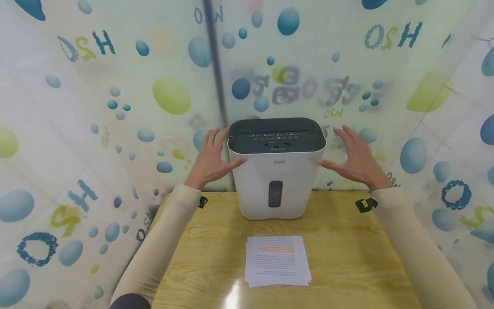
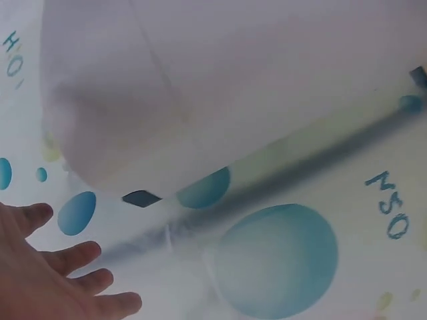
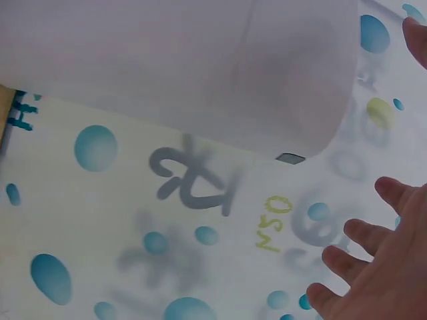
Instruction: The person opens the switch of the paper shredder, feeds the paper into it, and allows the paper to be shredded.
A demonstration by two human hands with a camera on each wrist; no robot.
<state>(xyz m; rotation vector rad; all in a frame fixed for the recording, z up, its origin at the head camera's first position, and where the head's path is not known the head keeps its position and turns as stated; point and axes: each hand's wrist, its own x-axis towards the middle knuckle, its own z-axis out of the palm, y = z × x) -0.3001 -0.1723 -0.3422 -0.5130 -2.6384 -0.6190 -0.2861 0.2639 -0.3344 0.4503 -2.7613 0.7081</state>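
Note:
A white paper shredder (image 1: 254, 184) with a dark top stands upright near the back of the table. My left hand (image 1: 210, 161) is at its left side, fingers spread and thumb by the front upper edge. On the other side my right hand (image 1: 356, 161) is held the same way. In the left wrist view a gap shows between the left hand (image 2: 47, 273) and the shredder (image 2: 200, 80). Likewise, the right hand (image 3: 380, 260) is apart from the shredder (image 3: 180, 73) in the right wrist view. Neither hand holds anything.
A stack of printed paper (image 1: 275, 266) lies on the wooden table (image 1: 347, 249) in front of the shredder. A patterned curtain (image 1: 173, 51) with blue and green dots hangs close behind the table and along both sides.

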